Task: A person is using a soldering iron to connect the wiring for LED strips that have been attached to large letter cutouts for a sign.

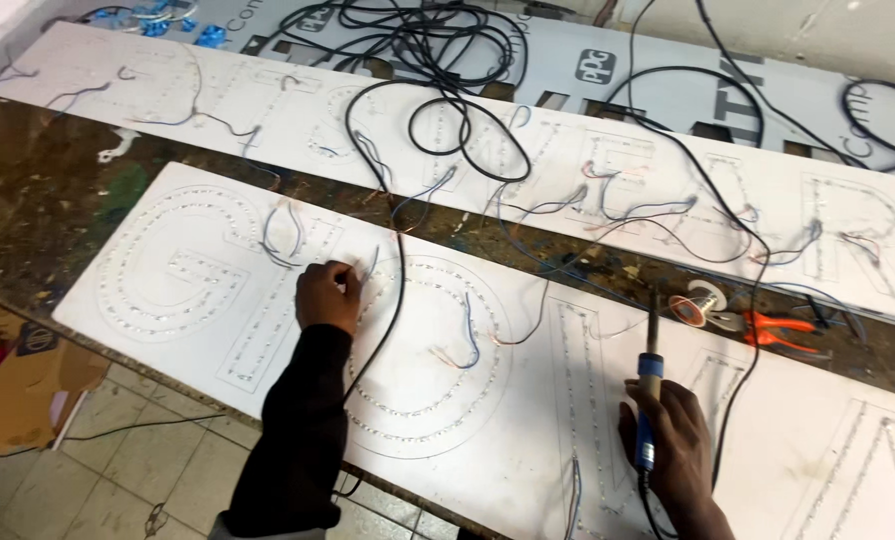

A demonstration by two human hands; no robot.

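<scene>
Right hand (673, 440) sitting nearest, at five o'clock, fingers wrapping closed around a blue-handled soldering iron (649, 395); iron standing nearly upright, tip pointing toward twelve, its black cord (398, 290) trailing off across the bench; left hand (328, 295) lying near centre, at about nine o'clock from the iron, dark sleeve (293, 440) running back to six; its fingers are pinching thin wires (368, 268) against the near white panel (168, 330) of outlined letters; solder spool (701, 303) and orange-handled pliers (783, 328) resting at two o'clock of the iron, just beside each other; second white panel (268, 110) lying beyond, toward twelve.
</scene>
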